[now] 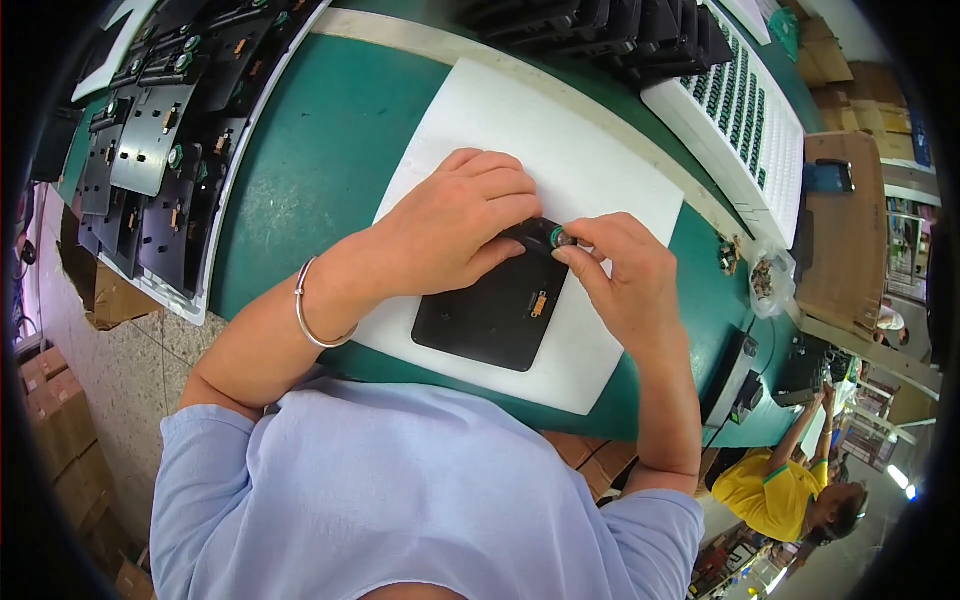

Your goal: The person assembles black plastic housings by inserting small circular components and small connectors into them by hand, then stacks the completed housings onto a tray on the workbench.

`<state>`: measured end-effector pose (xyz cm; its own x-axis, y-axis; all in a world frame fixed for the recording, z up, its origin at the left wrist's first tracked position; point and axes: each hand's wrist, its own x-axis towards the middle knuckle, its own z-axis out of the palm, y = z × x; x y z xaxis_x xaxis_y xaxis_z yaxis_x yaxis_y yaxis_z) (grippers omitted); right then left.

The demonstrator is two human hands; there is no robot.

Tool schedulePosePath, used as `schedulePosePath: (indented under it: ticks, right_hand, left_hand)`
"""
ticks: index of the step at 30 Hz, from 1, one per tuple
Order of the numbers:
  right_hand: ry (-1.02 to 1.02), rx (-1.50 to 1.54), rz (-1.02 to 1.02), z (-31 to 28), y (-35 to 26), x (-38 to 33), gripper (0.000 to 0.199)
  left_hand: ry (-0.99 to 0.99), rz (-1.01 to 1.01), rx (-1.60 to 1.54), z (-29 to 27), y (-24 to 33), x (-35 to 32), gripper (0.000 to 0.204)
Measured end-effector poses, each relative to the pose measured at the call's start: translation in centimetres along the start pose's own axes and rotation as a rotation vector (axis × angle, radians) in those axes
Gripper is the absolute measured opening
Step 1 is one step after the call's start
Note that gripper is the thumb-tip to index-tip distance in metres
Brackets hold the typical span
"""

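Observation:
A flat black plastic plate (495,315) with a small brass-coloured fitting lies on a white sheet (545,140) on the green bench. My left hand (455,225), a silver bangle on its wrist, presses down on the plate's upper left part. My right hand (625,280) pinches a small round green and silver part (561,238) at the plate's upper corner, thumb and forefinger closed on it.
Stacks of similar black plates (165,150) fill the bench's left side. A white tray of small green parts (745,120) runs along the right, with a clear bag of small parts (768,280) below it. Black trays (600,30) stand at the back. Another person in yellow (785,490) works lower right.

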<state>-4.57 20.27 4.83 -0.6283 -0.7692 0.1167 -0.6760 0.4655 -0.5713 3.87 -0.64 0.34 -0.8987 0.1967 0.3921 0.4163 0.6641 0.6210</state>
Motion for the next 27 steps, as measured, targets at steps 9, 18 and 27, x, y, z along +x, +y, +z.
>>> schedulePosePath:
  ticks: [9,18,27]
  right_hand:
    - [-0.024,0.042,0.123,-0.3,-1.1,0.1,0.018]
    - [0.108,-0.019,0.0,1.1,-0.3,-1.0,0.016]
    - [0.118,0.168,0.089,-0.8,0.7,-0.3,0.016]
  left_hand:
    - [-0.006,-0.008,0.015,0.0,0.0,0.1,0.039]
    - [-0.004,-0.005,0.005,0.1,0.2,0.0,0.039]
    - [-0.034,0.016,0.014,-0.3,0.1,0.4,0.038]
